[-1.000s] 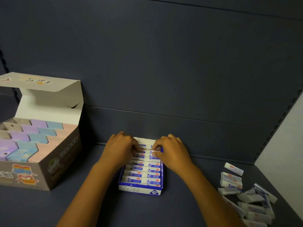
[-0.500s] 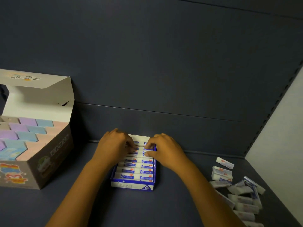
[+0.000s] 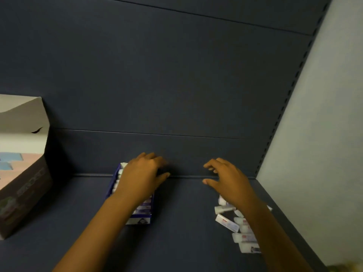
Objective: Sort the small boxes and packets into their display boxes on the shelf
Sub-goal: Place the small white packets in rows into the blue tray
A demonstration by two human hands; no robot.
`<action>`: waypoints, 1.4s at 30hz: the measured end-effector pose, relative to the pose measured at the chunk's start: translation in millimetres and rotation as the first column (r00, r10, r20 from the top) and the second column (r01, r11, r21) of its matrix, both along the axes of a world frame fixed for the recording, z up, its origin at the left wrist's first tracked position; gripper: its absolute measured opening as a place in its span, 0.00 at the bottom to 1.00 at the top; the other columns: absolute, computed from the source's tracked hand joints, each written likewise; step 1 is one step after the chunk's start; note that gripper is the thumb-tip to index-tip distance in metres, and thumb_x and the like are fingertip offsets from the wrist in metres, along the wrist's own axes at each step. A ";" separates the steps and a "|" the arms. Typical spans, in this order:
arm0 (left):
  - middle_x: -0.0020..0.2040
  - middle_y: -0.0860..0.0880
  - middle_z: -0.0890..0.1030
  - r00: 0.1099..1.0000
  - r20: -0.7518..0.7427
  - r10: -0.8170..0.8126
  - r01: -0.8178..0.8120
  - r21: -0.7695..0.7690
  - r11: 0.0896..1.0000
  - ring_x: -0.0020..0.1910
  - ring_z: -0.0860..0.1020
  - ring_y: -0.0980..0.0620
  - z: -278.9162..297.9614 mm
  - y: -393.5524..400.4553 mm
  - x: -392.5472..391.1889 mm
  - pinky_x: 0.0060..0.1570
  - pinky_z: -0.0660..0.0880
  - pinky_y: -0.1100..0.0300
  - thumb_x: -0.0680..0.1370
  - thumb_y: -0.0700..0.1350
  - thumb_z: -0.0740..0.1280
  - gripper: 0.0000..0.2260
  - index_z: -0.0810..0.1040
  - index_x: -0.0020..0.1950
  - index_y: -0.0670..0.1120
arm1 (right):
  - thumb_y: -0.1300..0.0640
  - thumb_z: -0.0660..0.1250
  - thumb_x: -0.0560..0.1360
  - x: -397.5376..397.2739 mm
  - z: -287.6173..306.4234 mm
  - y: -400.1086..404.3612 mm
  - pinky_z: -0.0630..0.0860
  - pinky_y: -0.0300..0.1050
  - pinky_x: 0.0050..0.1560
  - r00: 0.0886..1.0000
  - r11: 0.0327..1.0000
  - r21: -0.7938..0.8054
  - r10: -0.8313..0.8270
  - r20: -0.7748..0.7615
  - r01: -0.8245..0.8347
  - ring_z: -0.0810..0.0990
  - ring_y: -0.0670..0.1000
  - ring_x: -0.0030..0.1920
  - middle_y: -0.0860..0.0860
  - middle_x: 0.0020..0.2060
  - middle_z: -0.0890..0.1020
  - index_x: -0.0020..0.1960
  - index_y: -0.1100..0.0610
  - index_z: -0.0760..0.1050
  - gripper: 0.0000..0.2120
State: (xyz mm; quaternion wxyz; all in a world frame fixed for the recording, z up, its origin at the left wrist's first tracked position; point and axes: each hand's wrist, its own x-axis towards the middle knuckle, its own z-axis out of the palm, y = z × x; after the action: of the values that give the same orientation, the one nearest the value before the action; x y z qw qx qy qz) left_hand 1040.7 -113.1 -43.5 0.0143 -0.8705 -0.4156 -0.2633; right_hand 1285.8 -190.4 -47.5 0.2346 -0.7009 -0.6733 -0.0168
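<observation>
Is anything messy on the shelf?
Yes. The loose white packets lie jumbled at all angles on the shelf, under the right hand's forearm, not lined up like those in the blue display box.

You see the blue display box (image 3: 115,182) on the shelf (image 3: 184,222), filled with rows of white packets. The loose white packets (image 3: 227,223) lie in a heap well apart, at its right side.
</observation>
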 end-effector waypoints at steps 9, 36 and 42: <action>0.62 0.53 0.76 0.983 -0.036 -0.182 0.178 -0.096 0.979 0.61 0.73 0.51 -18.1 -32.8 114.6 0.56 0.72 0.57 0.78 0.54 0.64 0.14 0.76 0.63 0.56 | 0.53 0.73 0.71 89.4 -23.8 -31.2 0.76 0.44 0.50 0.968 0.978 -0.048 -0.206 -0.141 0.201 0.77 0.47 0.47 0.47 0.47 0.79 0.53 0.50 0.77 0.12; 0.53 0.51 0.79 0.962 0.199 -0.187 0.255 -0.414 0.874 0.46 0.78 0.55 -50.2 -26.1 172.8 0.49 0.77 0.62 0.76 0.42 0.69 0.07 0.83 0.52 0.52 | 0.54 0.66 0.77 108.2 -52.0 -13.6 0.67 0.35 0.50 0.977 0.978 0.007 -0.207 -0.049 0.207 0.76 0.50 0.52 0.53 0.55 0.77 0.58 0.54 0.79 0.11; 0.54 0.51 0.76 0.953 0.255 -0.164 0.253 -0.373 0.893 0.50 0.76 0.56 -38.6 -23.8 159.2 0.51 0.70 0.69 0.76 0.43 0.70 0.08 0.82 0.54 0.51 | 0.55 0.67 0.77 102.3 -49.6 -14.9 0.73 0.38 0.50 0.987 0.976 0.165 -0.131 -0.094 0.145 0.77 0.49 0.49 0.52 0.51 0.79 0.55 0.54 0.79 0.08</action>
State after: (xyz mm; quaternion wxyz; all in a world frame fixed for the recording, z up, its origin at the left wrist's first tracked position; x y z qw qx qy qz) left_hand 1199.9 -136.9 -82.2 -0.2386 -0.8604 -0.3634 -0.2658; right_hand 1388.1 -205.2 -97.0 0.3198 -0.7234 -0.6087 -0.0620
